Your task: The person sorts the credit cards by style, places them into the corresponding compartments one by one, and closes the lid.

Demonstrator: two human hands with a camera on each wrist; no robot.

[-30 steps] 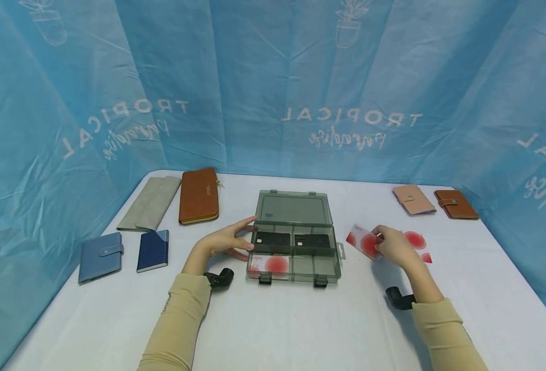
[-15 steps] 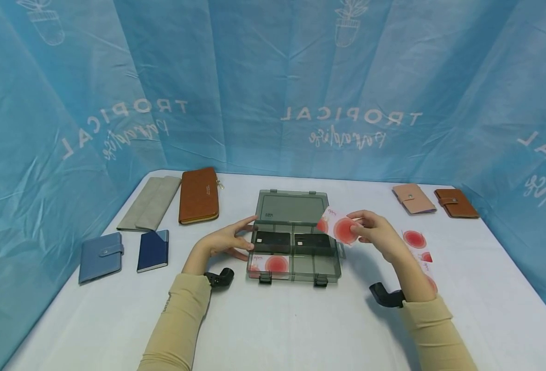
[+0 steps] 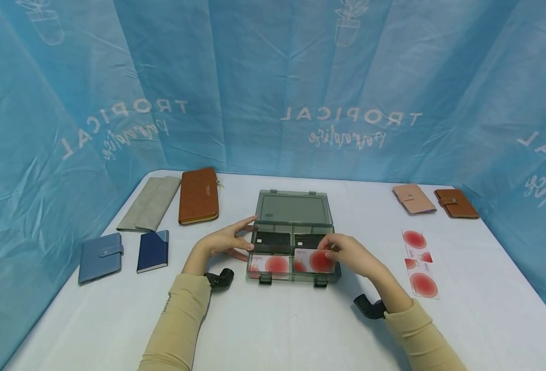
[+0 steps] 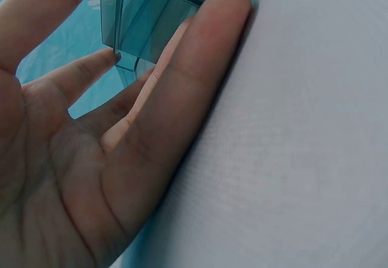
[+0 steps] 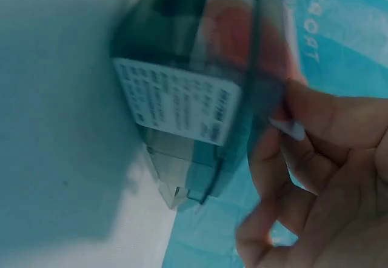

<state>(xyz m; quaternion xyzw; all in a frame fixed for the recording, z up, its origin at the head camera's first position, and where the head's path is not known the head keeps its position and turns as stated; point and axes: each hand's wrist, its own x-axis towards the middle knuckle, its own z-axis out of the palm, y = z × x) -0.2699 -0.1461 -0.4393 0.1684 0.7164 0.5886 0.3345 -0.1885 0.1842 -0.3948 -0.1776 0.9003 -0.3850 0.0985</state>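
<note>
A smoky clear plastic compartment box [image 3: 296, 207] lies with its lid folded back. My left hand [image 3: 226, 242] touches its left side with extended fingers; in the left wrist view the thumb [image 4: 200, 68] lies low along the box wall [image 4: 154, 25]. Over the front right compartment my right hand [image 3: 353, 255] pinches a red-and-white card [image 3: 306, 260] by its right end. A similar card [image 3: 269, 264] lies in the front left compartment. Black cards [image 3: 273, 242] fill the back left one, and another black card [image 3: 306, 239] is partly covered by my right fingers. The right wrist view is blurred.
Two more red-and-white cards [image 3: 423, 284] lie at the right. Behind them are a pink wallet [image 3: 413, 199] and a brown card holder [image 3: 456, 204]. Left of the box lie a navy holder [image 3: 153, 251], a blue wallet [image 3: 100, 257], a grey wallet [image 3: 149, 203] and a brown wallet [image 3: 199, 196].
My right hand has lifted a red-and-white card from the table and carried it left to the box's front right compartment. My left hand has stayed at the box.
</note>
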